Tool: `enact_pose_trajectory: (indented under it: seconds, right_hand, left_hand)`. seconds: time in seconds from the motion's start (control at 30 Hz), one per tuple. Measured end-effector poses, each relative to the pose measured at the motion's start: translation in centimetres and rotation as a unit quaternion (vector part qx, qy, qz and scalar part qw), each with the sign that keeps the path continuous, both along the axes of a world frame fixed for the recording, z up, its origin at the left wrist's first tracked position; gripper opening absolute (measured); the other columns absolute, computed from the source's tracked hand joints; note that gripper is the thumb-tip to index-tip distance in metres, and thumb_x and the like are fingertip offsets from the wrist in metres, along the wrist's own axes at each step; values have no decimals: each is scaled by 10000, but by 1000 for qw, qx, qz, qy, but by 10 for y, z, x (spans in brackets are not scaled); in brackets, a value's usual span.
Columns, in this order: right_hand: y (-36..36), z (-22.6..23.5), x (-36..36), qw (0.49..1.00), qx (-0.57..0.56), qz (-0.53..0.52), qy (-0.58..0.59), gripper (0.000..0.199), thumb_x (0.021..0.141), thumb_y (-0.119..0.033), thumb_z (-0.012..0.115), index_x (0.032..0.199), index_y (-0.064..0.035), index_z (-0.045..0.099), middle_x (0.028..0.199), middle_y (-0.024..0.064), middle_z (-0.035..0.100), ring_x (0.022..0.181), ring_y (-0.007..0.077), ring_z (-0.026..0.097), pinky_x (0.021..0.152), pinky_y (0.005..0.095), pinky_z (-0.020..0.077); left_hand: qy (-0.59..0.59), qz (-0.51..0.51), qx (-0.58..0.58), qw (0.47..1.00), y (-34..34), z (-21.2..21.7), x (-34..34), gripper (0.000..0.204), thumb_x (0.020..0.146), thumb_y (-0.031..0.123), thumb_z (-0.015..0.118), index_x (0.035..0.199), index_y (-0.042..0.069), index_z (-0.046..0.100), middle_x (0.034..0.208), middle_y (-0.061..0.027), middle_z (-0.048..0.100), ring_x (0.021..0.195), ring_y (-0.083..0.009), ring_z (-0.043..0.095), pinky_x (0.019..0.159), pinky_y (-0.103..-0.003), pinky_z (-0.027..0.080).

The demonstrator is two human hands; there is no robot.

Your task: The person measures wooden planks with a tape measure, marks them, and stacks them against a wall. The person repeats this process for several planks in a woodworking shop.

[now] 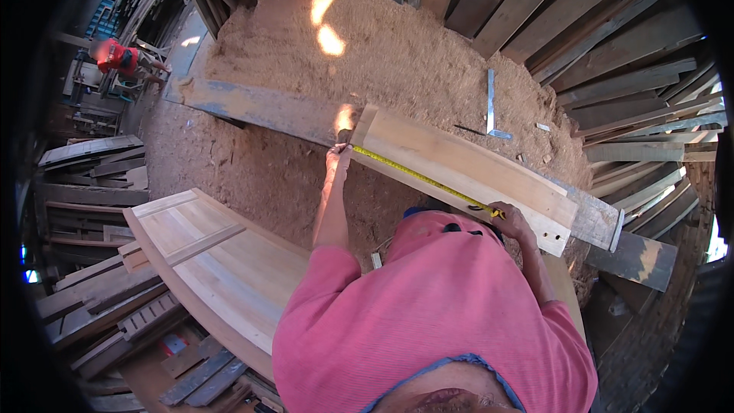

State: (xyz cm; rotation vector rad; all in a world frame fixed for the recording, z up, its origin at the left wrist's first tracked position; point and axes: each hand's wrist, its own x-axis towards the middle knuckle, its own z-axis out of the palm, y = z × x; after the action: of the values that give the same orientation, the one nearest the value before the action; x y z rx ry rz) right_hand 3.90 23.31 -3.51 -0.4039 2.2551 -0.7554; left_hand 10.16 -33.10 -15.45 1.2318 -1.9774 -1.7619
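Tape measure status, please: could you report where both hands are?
Left hand pins yellow tape measure at plank end. Right hand holds its other end. Nothing on the plank in the way.

**Tape stretched along a pale plank**

The left hand (337, 156) pins the end of a yellow measuring tape (417, 177) at the near end of a light wooden plank (466, 164); the right hand (511, 219) holds the tape's other end against the plank's edge. The plank lies on a darker beam (260, 111) over sawdust (397, 53). A metal square (491, 107) rests beyond, a panelled door (206, 260) to the left
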Motion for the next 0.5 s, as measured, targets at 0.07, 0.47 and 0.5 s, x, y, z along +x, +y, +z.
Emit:
enact_pose_trajectory:
  seconds: [0.07,0.47,0.5]
  right_hand:
    - [-4,-4,6,999,-33,-10,13,449,813,-203,713,1238,-60,704,1190,183,725,1108,384,679,983,442,526]
    - [-2,-24,-9,995,-10,-71,66,406,802,-174,742,1195,-83,698,1020,241,706,1014,398,687,900,463,538]
    - [2,-25,-10,995,-10,-74,71,411,801,-176,746,1199,-87,695,1025,239,704,1007,396,686,896,464,538]
  left_hand:
    - [45,-5,35,998,-6,-12,3,143,935,153,749,1027,54,703,878,24,659,776,-68,579,696,-256,480]
    - [-93,-129,-127,979,35,-10,7,352,978,124,661,1328,92,673,1301,-172,689,1189,-261,668,1039,-361,512]
    - [-95,-144,-125,977,33,-8,7,357,979,116,657,1335,102,669,1316,-171,682,1205,-261,661,1047,-361,509]
